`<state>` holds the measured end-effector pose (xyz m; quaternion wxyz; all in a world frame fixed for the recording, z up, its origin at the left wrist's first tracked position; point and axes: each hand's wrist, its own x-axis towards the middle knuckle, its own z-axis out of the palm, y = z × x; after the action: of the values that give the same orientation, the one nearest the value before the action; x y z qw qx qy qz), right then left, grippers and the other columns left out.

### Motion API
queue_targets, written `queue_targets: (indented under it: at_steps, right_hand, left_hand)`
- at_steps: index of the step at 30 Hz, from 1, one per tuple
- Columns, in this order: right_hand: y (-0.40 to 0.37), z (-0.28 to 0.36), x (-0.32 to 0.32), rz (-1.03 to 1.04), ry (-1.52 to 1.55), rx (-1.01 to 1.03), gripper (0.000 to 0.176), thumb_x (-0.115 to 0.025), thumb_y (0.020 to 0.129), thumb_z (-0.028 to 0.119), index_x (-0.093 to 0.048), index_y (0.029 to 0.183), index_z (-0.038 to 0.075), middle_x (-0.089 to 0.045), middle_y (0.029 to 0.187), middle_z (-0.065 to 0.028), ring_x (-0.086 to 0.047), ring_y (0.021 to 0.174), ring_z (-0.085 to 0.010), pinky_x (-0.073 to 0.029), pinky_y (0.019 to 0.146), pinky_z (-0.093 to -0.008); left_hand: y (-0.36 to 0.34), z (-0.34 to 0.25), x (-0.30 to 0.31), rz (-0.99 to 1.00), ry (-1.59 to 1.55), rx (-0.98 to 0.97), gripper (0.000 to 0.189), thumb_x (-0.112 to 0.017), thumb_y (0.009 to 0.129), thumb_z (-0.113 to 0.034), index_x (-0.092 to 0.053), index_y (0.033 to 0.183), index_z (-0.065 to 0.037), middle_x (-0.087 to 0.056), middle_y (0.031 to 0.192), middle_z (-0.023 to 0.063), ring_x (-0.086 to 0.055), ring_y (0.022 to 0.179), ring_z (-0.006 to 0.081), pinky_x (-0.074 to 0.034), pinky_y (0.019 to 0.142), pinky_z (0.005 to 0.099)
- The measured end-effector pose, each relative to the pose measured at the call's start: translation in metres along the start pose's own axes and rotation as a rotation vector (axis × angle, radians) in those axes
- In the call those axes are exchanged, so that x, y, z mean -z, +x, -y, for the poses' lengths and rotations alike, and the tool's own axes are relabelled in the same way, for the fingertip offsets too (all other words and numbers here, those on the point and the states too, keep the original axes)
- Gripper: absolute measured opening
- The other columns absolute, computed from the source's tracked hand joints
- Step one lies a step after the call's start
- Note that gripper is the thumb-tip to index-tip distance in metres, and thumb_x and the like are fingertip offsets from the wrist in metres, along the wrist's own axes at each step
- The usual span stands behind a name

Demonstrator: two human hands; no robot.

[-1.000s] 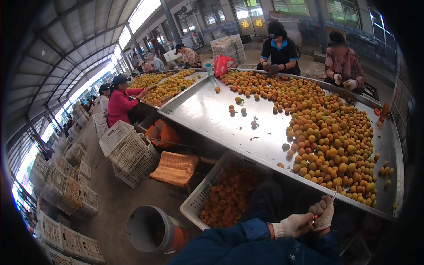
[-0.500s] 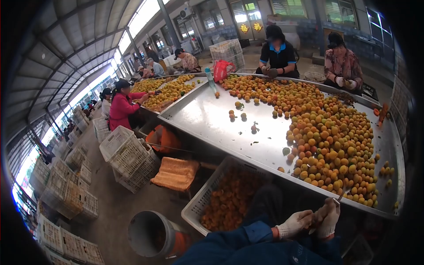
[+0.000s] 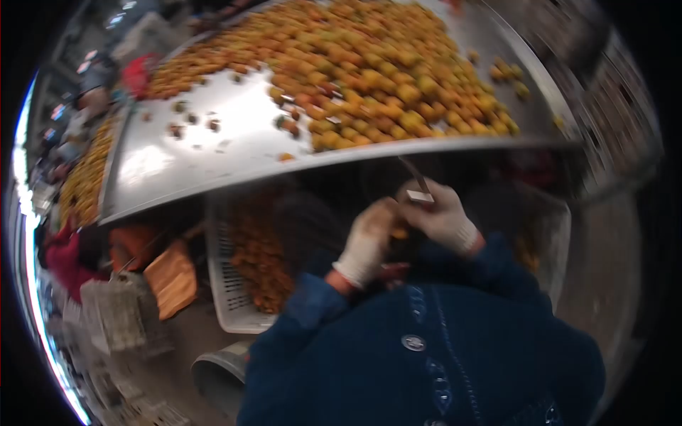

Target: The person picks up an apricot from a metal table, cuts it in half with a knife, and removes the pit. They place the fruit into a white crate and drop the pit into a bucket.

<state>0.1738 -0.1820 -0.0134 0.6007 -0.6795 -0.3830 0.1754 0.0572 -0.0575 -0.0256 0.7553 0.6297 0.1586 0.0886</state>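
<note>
Both my hands wear whitish gloves with soiled fingers and meet in front of my lap, just below the table edge. My right hand (image 3: 442, 216) is closed around a small knife (image 3: 414, 173), its blade pointing up toward the table. Close against it, my left hand (image 3: 365, 243) is closed too, with a bit of orange fruit (image 3: 400, 233), seemingly an apricot, showing between the hands. Motion blur and the fingers hide most of that fruit. Beyond my hands, a large heap of apricots (image 3: 383, 85) lies on the metal table (image 3: 153, 167).
A white plastic crate (image 3: 222, 284) with orange fruit pieces stands left of my legs, and another pale crate (image 3: 561, 245) is at my right. A grey bucket (image 3: 213, 380) stands at lower left near an orange-brown seat (image 3: 172, 278). The table's raised metal rim runs ahead of my hands.
My view has swung down and to the right, so my hands now appear nearer the middle and the people across the table are out of sight. Both hands stay together, the knife still in the right.
</note>
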Motion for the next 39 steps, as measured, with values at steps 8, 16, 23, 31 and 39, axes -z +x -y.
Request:
queue_targets:
  at_steps: [8, 16, 23, 31, 39]
  right_hand:
    - [0.031, -0.025, 0.06, -0.508, 0.216, -0.328, 0.02, -0.068, 0.088, 0.01, -0.061, 0.104, 0.001, -0.058, 0.062, 0.0002, -0.048, 0.043, -0.0052, -0.037, 0.04, -0.02]
    - [0.012, -0.07, 0.053, -0.324, -0.092, -0.19, 0.01, -0.069, 0.086, 0.009, -0.062, 0.092, 0.006, -0.06, 0.075, -0.0011, -0.055, 0.065, -0.0071, -0.045, 0.056, -0.0238]
    - [0.032, -0.144, 0.032, 0.407, -1.002, -0.058, 0.015, -0.055, 0.084, 0.017, -0.066, 0.093, 0.014, -0.066, 0.081, -0.0154, -0.066, 0.078, -0.035, -0.053, 0.068, -0.0446]
    - [0.044, -0.23, 0.017, 0.882, -1.289, -0.316, 0.027, -0.048, 0.088, 0.016, -0.068, 0.106, 0.013, -0.069, 0.104, -0.0156, -0.067, 0.097, -0.0335, -0.053, 0.081, -0.0453]
    - [0.05, -0.299, 0.014, 0.445, -1.384, 0.143, 0.037, -0.049, 0.09, 0.021, -0.061, 0.123, 0.011, -0.065, 0.117, -0.0154, -0.064, 0.105, -0.0329, -0.049, 0.091, -0.045]
  left_hand:
    - [0.007, -0.041, 0.082, -0.453, -0.044, -0.143, 0.028, -0.047, 0.101, -0.027, -0.063, 0.098, -0.004, -0.057, 0.083, 0.0018, -0.054, 0.07, 0.0072, -0.046, 0.058, 0.0195]
    - [0.001, -0.008, 0.173, -0.813, 0.457, -0.23, 0.025, -0.058, 0.094, -0.01, -0.062, 0.116, 0.0, -0.062, 0.112, 0.0085, -0.057, 0.103, 0.0156, -0.045, 0.093, 0.0279]
    - [0.032, 0.029, 0.147, -0.584, 0.628, -0.211, 0.018, -0.061, 0.089, -0.001, -0.063, 0.106, 0.001, -0.059, 0.115, 0.0115, -0.055, 0.109, 0.0206, -0.042, 0.098, 0.0306]
    - [0.037, 0.036, 0.142, -0.464, 1.296, -0.269, 0.027, -0.067, 0.078, -0.012, -0.065, 0.105, -0.007, -0.062, 0.114, 0.0174, -0.055, 0.11, 0.0373, -0.041, 0.098, 0.0462]
    - [0.048, 0.033, 0.142, -0.441, 1.394, -0.196, 0.028, -0.07, 0.077, -0.016, -0.066, 0.103, -0.007, -0.063, 0.111, 0.0168, -0.057, 0.106, 0.0376, -0.042, 0.095, 0.0461]
